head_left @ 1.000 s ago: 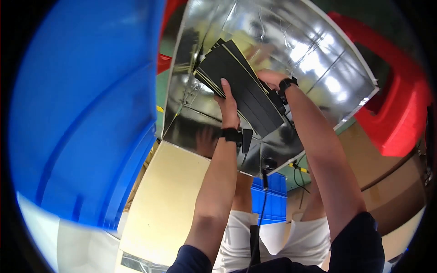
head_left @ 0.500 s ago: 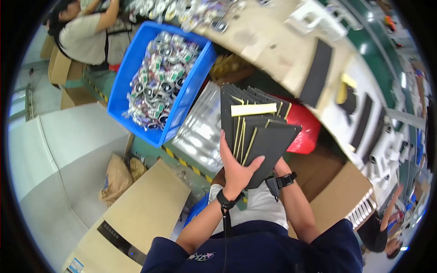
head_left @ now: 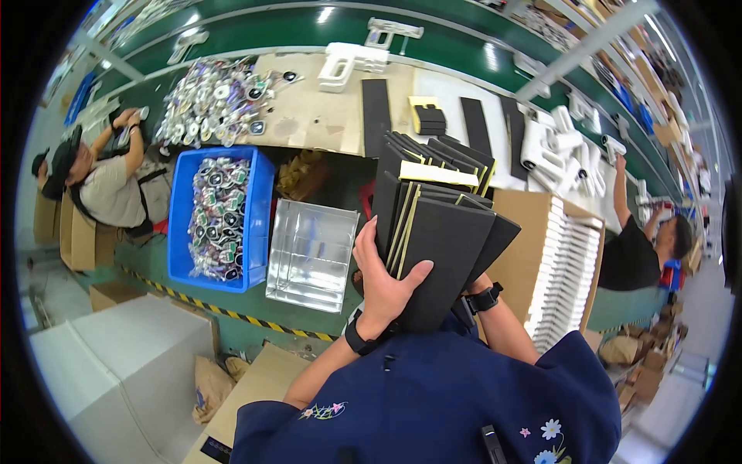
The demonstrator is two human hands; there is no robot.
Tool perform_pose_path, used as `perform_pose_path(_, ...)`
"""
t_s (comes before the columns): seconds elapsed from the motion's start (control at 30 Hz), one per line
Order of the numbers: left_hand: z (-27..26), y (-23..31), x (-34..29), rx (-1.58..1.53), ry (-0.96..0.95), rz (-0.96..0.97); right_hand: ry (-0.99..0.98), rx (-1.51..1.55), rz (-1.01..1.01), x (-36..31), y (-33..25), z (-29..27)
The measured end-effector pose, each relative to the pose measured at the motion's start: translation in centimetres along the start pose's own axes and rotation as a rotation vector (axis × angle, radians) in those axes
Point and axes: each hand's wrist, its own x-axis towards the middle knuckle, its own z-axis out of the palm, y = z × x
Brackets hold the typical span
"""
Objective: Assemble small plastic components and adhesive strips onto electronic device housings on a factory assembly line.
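A thick stack of flat black foam pieces with pale yellow edges (head_left: 444,247) is held in front of my chest. Its pieces fan out unevenly, and a pale yellow strip (head_left: 438,174) lies across the upper part. My left hand (head_left: 384,284) grips the stack's left side, thumb over the front and fingers along the edge. Beneath the right side, my right hand (head_left: 481,286) supports it; most of those fingers are hidden behind the foam. Dark straps circle both wrists. Past the stack, a long black foam strip (head_left: 376,116) lies on the workbench (head_left: 309,116).
A blue bin (head_left: 260,213) full of small electronic parts stands left, beside a shiny metal tray (head_left: 311,251). At right is a cardboard box (head_left: 519,240) with rows of white pieces. White gun-shaped housings (head_left: 553,151) and loose parts (head_left: 205,108) cover the bench. Co-workers are at both sides.
My view has swung round, so the bench now runs across ahead and the box with white pieces shows fully at right. The foam stack stays in both hands.
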Motion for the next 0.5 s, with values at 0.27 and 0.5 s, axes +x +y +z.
perform_pose_path(0.27, 2.5, 1.4, -3.1, -0.380, -0.288, -0.187, 0.052, 0.176, -0.024, -4.0, 1.3, -2.4)
perform_pose_path(0.5, 9.2, 0.9, 1.4, -0.371, -0.449, -0.292, 0.086, 0.354, -0.060, -2.5, 1.3, -8.8)
